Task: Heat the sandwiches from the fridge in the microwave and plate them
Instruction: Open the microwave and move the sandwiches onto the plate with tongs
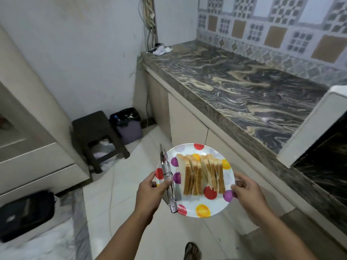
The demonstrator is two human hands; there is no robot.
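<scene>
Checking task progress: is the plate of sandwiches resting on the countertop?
No: both hands, left hand and right hand, hold the plate of sandwiches in the air beside the countertop.

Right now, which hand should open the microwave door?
Probably the right hand. The microwave stands on the counter on that side, while the left hand holds the plate and pins the tongs.

No writing, brand, number or sign can be read here. The black bag [24,214] on the floor at the lower left carries a small pale mark, too blurred to make out.
</scene>
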